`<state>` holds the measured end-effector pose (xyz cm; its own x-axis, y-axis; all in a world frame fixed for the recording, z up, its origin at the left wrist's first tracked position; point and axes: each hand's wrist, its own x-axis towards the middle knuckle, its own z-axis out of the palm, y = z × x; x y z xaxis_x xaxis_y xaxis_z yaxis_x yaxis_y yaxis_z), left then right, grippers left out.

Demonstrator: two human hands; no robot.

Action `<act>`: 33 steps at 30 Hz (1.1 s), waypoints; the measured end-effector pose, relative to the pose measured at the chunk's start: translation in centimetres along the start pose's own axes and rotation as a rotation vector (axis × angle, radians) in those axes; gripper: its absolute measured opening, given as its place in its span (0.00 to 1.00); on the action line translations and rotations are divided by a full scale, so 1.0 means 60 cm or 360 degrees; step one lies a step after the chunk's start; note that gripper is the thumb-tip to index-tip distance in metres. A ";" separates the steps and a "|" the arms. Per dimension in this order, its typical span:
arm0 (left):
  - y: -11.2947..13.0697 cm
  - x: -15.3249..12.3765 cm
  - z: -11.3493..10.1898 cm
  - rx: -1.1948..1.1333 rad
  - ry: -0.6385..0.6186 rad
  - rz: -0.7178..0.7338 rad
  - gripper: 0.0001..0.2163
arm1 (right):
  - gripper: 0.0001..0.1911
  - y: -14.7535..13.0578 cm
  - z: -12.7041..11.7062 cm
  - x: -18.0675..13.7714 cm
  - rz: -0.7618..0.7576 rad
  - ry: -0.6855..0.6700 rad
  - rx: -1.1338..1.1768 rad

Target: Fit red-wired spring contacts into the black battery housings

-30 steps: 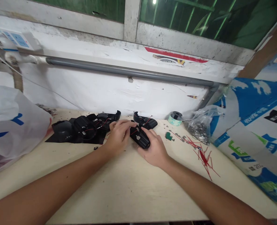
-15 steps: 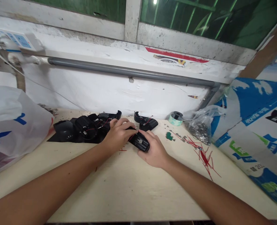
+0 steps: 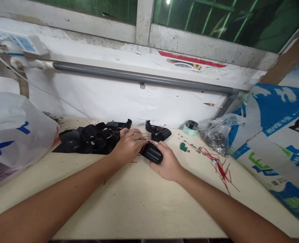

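Note:
My right hand (image 3: pixel 168 163) is wrapped round a black plastic housing (image 3: pixel 153 152) with ribbed hollows and a thin red wire at its upper end. My left hand (image 3: pixel 130 145) is closed at the housing's upper left end, thumb and fingers curled against it; its fingertips are partly hidden. A small pale piece shows near my right fingertips, too small to name. Left of my left hand, several similar black housings (image 3: pixel 69 140) with red wires lie on a black sheet. Two more black parts (image 3: pixel 160 134) lie just beyond my hands.
A tape roll (image 3: pixel 190 127), a bag of small metal parts (image 3: pixel 216 138), a green piece (image 3: pixel 183 146) and red wires (image 3: pixel 222 173) lie right on the table (image 3: pixel 139 209). A white plastic bag (image 3: pixel 17 135) stands left, a blue-white carton (image 3: pixel 273 141) right.
A small metal piece that lay in the housing's hollow no longer shows there. The housing is turned slightly in my right hand; my left hand has hardly moved.

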<state>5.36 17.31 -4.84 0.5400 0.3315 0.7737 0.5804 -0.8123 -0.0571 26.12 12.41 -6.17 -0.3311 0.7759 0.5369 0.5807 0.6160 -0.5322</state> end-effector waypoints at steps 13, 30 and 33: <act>0.004 0.002 -0.002 0.0045 0.0141 0.0121 0.09 | 0.35 0.000 0.000 0.002 -0.0035 0.0032 0.0268; 0.004 0.003 -0.004 0.0060 0.0091 0.0099 0.09 | 0.37 0.001 -0.001 0.000 -0.0019 0.0017 0.0268; 0.004 0.003 -0.004 0.0064 0.0016 0.0110 0.09 | 0.37 0.002 0.000 0.000 -0.0024 0.0019 0.0288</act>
<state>5.46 17.03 -4.59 0.5736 0.2701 0.7733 0.5662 -0.8130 -0.1360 26.23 12.48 -6.25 -0.3289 0.7655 0.5530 0.4320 0.6427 -0.6328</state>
